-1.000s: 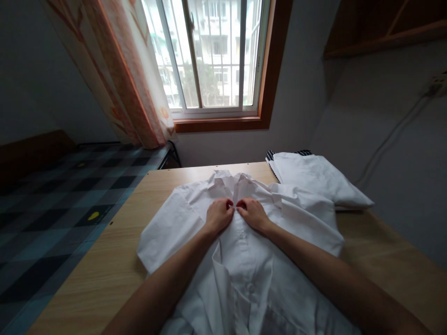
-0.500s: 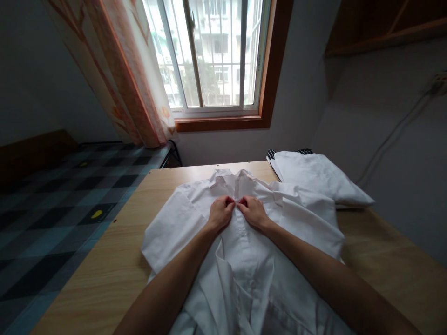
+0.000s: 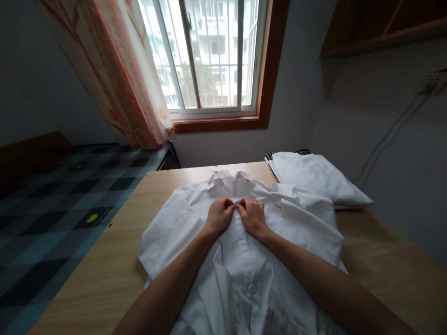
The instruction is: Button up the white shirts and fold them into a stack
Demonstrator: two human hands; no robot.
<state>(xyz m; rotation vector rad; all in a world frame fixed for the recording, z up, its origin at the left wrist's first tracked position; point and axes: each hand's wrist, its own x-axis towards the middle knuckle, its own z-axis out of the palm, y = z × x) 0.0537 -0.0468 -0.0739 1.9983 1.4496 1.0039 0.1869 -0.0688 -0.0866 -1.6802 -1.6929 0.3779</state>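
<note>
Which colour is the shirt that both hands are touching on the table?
White, plain with no pattern. The shirt shows in the head view.

I am wearing the only camera on my head; it is looking forward and down, close over the table near me, and is reaching as far as the window opposite.

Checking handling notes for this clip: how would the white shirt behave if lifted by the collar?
The shirt is probably floppy: it lies creased on the table. Likely light, being thin cloth. Its short sleeves would probably sag; left hand and right hand pinch only the placket.
</note>
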